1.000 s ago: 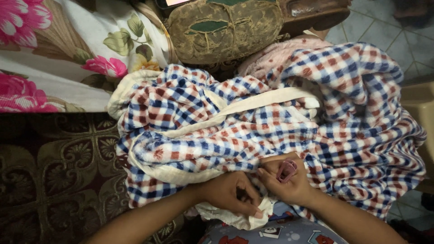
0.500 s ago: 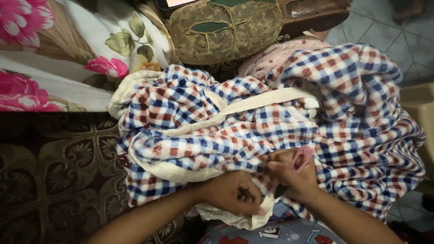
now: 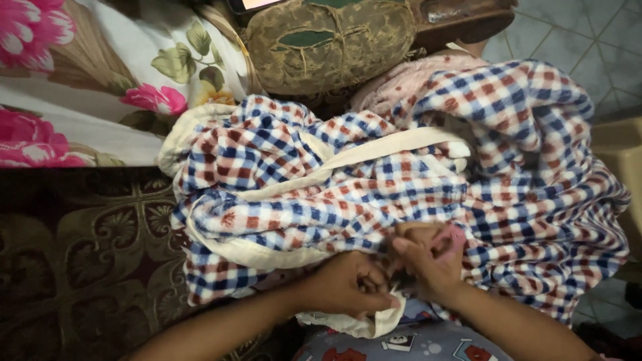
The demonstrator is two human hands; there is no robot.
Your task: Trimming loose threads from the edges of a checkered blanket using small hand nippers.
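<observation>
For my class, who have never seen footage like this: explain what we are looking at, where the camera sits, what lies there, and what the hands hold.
The camera is worn on a person's head and looks down at their own two bare hands; there is no machine. A bunched checked blanket in blue, red and white with a cream border lies over a dark patterned cloth. Beyond it are a flowered sheet and a worn olive cushion. The left hand pinches the blanket's cream edge. The right hand grips a small pink tool against the fabric; what kind of tool it is cannot be made out.
</observation>
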